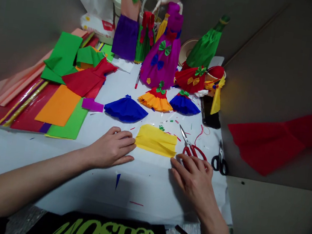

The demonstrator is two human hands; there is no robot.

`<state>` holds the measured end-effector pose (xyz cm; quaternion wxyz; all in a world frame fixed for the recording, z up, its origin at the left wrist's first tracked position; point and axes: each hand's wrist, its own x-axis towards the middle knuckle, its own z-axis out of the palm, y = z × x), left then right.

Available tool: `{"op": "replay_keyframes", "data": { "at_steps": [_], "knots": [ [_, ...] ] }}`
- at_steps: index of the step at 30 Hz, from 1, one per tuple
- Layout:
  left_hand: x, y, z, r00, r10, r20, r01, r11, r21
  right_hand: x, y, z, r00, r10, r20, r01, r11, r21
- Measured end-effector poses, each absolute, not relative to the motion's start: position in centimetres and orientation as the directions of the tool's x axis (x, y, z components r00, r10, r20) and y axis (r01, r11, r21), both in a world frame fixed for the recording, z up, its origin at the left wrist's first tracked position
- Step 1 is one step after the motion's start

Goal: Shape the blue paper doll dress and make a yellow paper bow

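Left hand (111,147) is laid flat on a white paper sheet (135,194), fingers slightly spread, nothing pinched; fingertips are touching the left edge of a pleated yellow crepe-paper piece (156,140). Right hand (192,178) is likewise spread, with nothing pinched, and is placed just beside that piece's lower right corner. Red-handled scissors (191,150) are seen just above the right hand; black-handled scissors (219,163) are seen farther right. A blue crepe-paper skirt (125,108) is laid above the yellow piece.
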<state>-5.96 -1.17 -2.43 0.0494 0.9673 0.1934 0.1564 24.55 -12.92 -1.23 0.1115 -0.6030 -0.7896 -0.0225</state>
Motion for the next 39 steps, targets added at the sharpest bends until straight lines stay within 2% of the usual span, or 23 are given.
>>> {"op": "replay_keyframes", "data": {
  "at_steps": [11, 16, 18, 21, 24, 27, 32, 35, 39],
  "knots": [
    [-6.0, -1.4, -2.5, 0.839, 0.413, 0.354, 0.376, -0.911, 0.171, 25.0, -13.5, -1.7, -0.226, 0.948, 0.226, 0.959, 0.256, -0.118],
    [-5.9, -1.5, -2.7, 0.819, 0.446, 0.361, 0.389, -0.894, 0.223, 25.7, -13.9, -1.9, -0.212, 0.92, 0.329, 0.953, 0.269, -0.139],
    [-5.6, -1.6, -2.5, 0.783, 0.476, 0.402, 0.402, -0.879, 0.258, 26.0, -13.9, -1.9, -0.156, 0.913, 0.377, 0.953, 0.239, -0.185],
    [-4.5, -1.6, -1.8, 0.718, 0.545, 0.433, 0.442, -0.838, 0.32, 26.4, -13.4, -2.1, 0.016, 0.92, 0.391, 0.957, 0.099, -0.274],
    [-2.5, -1.1, -0.7, 0.696, 0.652, 0.301, 0.535, -0.75, 0.39, 26.8, -12.7, -2.3, 0.155, 0.931, 0.331, 0.951, -0.05, -0.306],
    [0.0, -0.1, 0.4, 0.683, 0.715, 0.148, 0.625, -0.677, 0.387, 27.1, -12.0, -2.8, 0.207, 0.942, 0.265, 0.949, -0.128, -0.287],
    [3.7, 1.9, 1.6, 0.696, 0.712, -0.092, 0.702, -0.649, 0.293, 27.6, -11.7, -3.4, 0.24, 0.951, 0.197, 0.95, -0.188, -0.248],
    [4.9, 2.9, 1.9, 0.667, 0.722, -0.184, 0.744, -0.631, 0.219, 27.8, -11.5, -3.3, 0.242, 0.957, 0.16, 0.949, -0.2, -0.242],
    [5.5, 3.9, 1.6, 0.642, 0.708, -0.293, 0.766, -0.605, 0.217, 28.1, -11.1, -2.8, 0.256, 0.964, 0.069, 0.934, -0.228, -0.274]
  ]
}}
